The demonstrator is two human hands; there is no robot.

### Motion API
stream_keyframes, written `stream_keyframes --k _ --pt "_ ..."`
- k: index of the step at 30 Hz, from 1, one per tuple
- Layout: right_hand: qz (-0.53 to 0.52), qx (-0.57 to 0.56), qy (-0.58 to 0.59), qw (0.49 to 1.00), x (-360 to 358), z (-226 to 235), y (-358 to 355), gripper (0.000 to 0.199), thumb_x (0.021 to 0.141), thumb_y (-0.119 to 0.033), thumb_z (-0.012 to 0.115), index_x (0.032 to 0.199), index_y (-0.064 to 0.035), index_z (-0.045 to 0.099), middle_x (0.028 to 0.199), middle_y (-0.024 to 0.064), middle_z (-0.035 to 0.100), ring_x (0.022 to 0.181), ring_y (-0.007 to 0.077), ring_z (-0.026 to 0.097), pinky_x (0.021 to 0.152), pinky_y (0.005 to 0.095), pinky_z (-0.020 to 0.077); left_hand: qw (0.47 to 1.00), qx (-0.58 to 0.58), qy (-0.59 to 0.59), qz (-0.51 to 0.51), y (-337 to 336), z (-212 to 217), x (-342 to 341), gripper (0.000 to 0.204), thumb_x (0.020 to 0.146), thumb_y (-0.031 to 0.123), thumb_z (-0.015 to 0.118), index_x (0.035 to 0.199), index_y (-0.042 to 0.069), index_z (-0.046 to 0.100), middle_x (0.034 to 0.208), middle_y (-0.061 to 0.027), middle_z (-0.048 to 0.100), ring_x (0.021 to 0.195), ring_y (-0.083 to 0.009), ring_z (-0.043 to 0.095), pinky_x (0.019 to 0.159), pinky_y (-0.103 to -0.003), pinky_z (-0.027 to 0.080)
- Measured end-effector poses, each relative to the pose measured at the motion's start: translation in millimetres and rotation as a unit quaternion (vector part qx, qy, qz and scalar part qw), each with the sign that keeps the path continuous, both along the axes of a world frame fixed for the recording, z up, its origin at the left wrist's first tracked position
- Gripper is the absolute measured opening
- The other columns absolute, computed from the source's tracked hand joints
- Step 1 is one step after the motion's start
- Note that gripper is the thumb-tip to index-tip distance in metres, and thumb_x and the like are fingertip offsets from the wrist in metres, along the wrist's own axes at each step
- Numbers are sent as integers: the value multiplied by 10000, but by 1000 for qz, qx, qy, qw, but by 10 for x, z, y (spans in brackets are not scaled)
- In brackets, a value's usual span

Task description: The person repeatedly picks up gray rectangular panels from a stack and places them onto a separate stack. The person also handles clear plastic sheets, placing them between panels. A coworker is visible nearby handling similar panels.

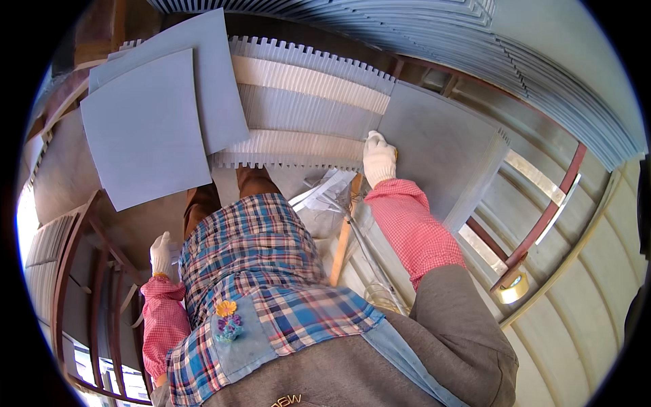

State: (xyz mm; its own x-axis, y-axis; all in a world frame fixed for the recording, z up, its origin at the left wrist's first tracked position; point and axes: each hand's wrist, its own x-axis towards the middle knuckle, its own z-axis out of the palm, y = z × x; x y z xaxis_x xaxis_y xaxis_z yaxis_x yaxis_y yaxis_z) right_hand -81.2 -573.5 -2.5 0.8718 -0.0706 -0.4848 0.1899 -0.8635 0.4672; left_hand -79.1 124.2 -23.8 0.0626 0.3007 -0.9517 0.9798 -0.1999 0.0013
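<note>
My right hand (380, 156), in a white glove, rests with curled fingers where a row of slotted grey strips (305, 105) meets a flat grey sheet (441, 146). What its fingertips hold, if anything, is hidden. The strips stand packed side by side, with notched edges and two pale bands across them. Low on the left, beside my plaid apron, hangs my left hand (161, 255), also gloved and closed. A small pale thing shows next to it, too unclear to name. Two loose grey sheets (146, 132) overlap the left end of the strips.
Stacked grey corrugated sheets (542, 74) line the far right. A brown metal frame (549, 220) runs along the right, with a tape roll (513, 288) at its lower end. Another brown rack (81, 271) holds sheets at left. A wooden stick (344, 230) and metal pole (369, 251) stand below.
</note>
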Motion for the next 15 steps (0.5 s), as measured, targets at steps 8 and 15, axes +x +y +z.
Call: stream_keyframes --k 8,15 --pt "57 155 201 966 -174 1161 92 212 947 -178 568 1054 -86 725 1174 86 681 1015 259 670 809 422 537 999 -41 -13 -5 -136 86 -19 504 1034 416 613 1348 23 639 898 -124 731 688 -224 695 615 -362 572" --pt "48 -5 -128 991 1697 828 -631 245 910 -158 627 1131 -99 715 1173 74 697 925 292 694 773 447 564 999 -31 -38 -23 -102 130 196 459 1036 398 607 1291 20 657 888 -131 732 692 -233 707 608 -363 575"
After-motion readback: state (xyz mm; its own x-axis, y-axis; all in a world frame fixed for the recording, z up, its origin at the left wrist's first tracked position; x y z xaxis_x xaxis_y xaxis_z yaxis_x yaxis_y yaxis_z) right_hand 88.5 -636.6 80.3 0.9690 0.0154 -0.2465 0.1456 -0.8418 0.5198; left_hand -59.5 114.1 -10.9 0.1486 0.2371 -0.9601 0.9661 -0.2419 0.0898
